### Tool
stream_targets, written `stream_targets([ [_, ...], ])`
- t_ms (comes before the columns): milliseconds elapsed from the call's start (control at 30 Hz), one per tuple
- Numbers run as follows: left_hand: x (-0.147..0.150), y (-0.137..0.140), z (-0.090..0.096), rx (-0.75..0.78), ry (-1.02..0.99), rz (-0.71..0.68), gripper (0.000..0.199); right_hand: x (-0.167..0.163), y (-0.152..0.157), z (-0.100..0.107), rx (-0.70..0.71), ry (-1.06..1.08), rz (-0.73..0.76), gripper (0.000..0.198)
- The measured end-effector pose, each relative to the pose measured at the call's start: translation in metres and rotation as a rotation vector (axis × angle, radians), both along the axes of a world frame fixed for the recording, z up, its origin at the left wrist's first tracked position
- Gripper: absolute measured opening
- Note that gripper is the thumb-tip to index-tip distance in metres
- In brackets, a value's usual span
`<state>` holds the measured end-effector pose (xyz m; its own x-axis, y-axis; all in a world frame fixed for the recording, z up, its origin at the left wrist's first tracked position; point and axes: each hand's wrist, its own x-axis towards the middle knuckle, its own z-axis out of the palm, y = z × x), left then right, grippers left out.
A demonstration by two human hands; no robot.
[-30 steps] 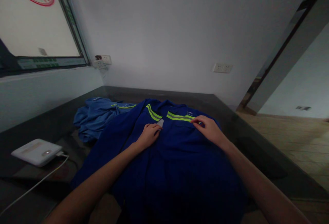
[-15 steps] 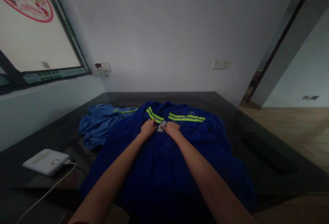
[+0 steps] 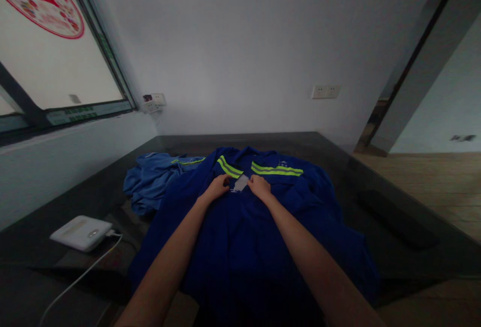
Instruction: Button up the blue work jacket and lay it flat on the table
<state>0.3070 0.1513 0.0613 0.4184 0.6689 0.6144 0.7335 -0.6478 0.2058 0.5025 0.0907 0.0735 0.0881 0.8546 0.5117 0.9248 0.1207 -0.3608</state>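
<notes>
A dark blue work jacket (image 3: 240, 247) with yellow-and-silver reflective bands lies spread across the table, its collar toward the wall and its lower part hanging toward me. My left hand (image 3: 218, 187) is closed with curled fingers on the jacket's front, just below the left band. Across from it, my right hand (image 3: 260, 187) pinches the other front edge below the right band. Between the two hands a pale grey patch (image 3: 241, 183) shows at the front opening. Exactly what each fingertip grips is too small and dim to see.
Left of the jacket lies a crumpled lighter blue garment (image 3: 150, 182) with a yellow stripe. A white box-shaped device (image 3: 80, 233) with a white cable (image 3: 80, 278) sits at the table's left. On the right rests a long black object (image 3: 397, 219). The dark table (image 3: 285, 140) meets the wall behind.
My hands have moved slightly apart at the jacket's front, and more of the pale patch shows between them. The whole view has shifted a little.
</notes>
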Motion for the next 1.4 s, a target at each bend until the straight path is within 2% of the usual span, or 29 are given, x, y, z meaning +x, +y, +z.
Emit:
stream_targets([
  [100,-0.007,-0.002,0.002,-0.005,0.032,-0.029,0.053,0.017,-0.003,0.006,0.023,0.080,0.081,0.023],
  [167,-0.007,-0.004,0.003,-0.005,0.050,0.002,0.052,0.026,-0.007,0.010,0.041,0.121,0.133,0.025],
  [333,0.009,-0.010,0.006,0.023,0.076,0.201,0.041,0.034,-0.019,0.012,0.020,0.165,0.258,0.023],
  [500,0.031,-0.008,0.019,-0.002,0.198,0.330,0.039,0.029,-0.024,0.000,0.002,0.139,0.286,0.019],
  [600,0.041,0.000,0.032,-0.071,0.240,0.328,0.031,0.025,-0.021,-0.010,0.013,0.114,0.240,0.017],
  [767,0.054,0.016,0.059,-0.160,0.280,0.248,0.016,0.024,-0.014,-0.017,0.035,0.136,0.209,0.015],
  [867,0.068,0.022,0.076,-0.183,0.233,0.199,0.022,0.026,-0.012,-0.017,0.061,0.180,0.221,0.014],
  [1000,0.095,0.023,0.091,-0.116,0.075,0.181,0.028,0.032,-0.012,-0.010,0.099,0.267,0.233,0.015],
  [1100,0.112,0.022,0.089,-0.055,-0.046,0.215,0.032,0.039,-0.012,-0.004,0.140,0.335,0.225,0.021],
  [1200,0.118,0.024,0.076,-0.056,-0.081,0.218,0.032,0.046,-0.012,-0.002,0.181,0.375,0.210,0.024],
  [1333,0.108,0.021,0.053,-0.045,-0.050,0.126,0.023,0.050,-0.009,-0.002,0.194,0.384,0.182,0.020],
  [1400,0.097,0.014,0.045,-0.005,-0.052,0.076,0.025,0.051,-0.008,-0.003,0.177,0.376,0.168,0.020],
])
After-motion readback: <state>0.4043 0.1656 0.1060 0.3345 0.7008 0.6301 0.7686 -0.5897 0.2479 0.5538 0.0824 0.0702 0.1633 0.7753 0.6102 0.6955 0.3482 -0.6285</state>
